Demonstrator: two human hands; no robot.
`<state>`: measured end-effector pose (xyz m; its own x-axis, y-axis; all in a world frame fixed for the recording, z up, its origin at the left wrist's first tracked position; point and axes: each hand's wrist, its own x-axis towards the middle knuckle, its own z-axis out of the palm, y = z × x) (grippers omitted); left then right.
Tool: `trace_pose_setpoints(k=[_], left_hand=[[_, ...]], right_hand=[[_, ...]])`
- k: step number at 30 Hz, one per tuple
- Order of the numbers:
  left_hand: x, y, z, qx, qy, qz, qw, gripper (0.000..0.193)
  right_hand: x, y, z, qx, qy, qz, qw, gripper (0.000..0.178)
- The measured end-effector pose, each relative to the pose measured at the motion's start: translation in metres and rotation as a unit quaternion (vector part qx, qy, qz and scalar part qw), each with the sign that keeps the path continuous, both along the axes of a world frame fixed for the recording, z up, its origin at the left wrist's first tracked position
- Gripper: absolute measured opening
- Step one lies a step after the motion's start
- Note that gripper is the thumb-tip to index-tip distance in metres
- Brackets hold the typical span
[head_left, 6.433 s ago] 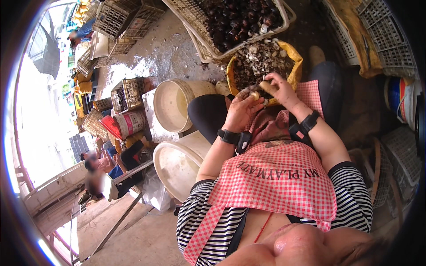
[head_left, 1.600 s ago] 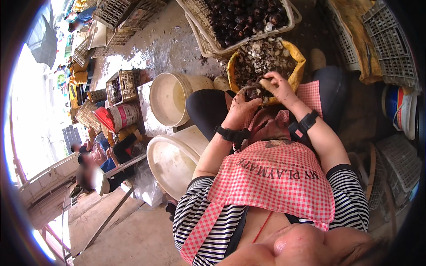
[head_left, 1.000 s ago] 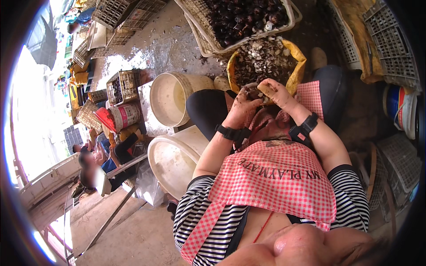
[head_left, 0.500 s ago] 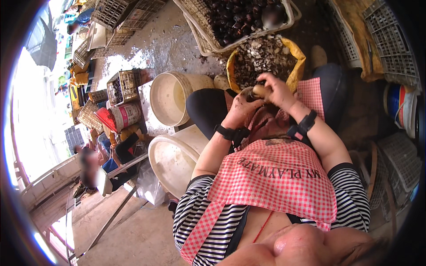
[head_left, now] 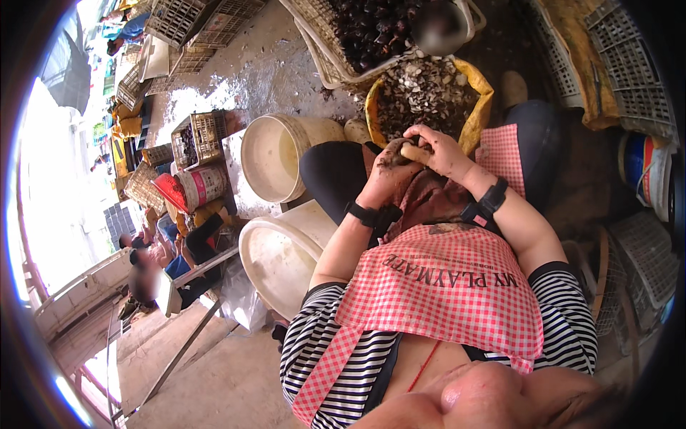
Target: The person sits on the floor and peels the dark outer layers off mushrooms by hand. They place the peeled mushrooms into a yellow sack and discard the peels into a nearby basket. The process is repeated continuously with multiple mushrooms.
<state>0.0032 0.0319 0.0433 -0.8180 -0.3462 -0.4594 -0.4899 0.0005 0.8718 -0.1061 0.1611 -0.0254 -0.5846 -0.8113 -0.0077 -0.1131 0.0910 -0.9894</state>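
My left hand [head_left: 391,170] and my right hand [head_left: 444,153] meet above my lap, both closed. Between the soiled fingers of the left is a small dark piece, apparently a water chestnut, mostly covered by them. The right grips a tool by its thick, pale tan handle [head_left: 413,152]; its working end is hidden behind the fingers. Just beyond them, between my knees, a yellow sack [head_left: 480,89] stands with its mouth spread, full of pale and dark peelings [head_left: 421,86]. Past it, a pale plastic crate [head_left: 316,44] holds many dark, round water chestnuts [head_left: 375,28].
At my left stand a white bucket [head_left: 250,161] and a large white tub [head_left: 250,268]. A red-and-white bucket [head_left: 204,187] and a crate [head_left: 207,139] lie farther left, near other people. Stacked crates [head_left: 629,64] and a striped bucket [head_left: 647,168] are at the right.
Both hands have shifted slightly, and the right fingers have folded in closer over the left hand. The tan handle has moved a little left and down.
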Motion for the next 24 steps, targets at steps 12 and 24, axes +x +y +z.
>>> trace_pose_setpoints(k=[12,24], left_hand=[[0.007,-0.008,0.022,0.124,-0.01,-0.008,0.992,0.04],[0.015,-0.018,0.007,-0.065,0.069,-0.166,0.982,0.037]], right_hand=[[-0.016,0.009,-0.048,0.093,-0.087,-0.079,0.989,0.062],[-0.02,0.009,-0.018,0.096,-0.041,-0.017,0.994,0.043]])
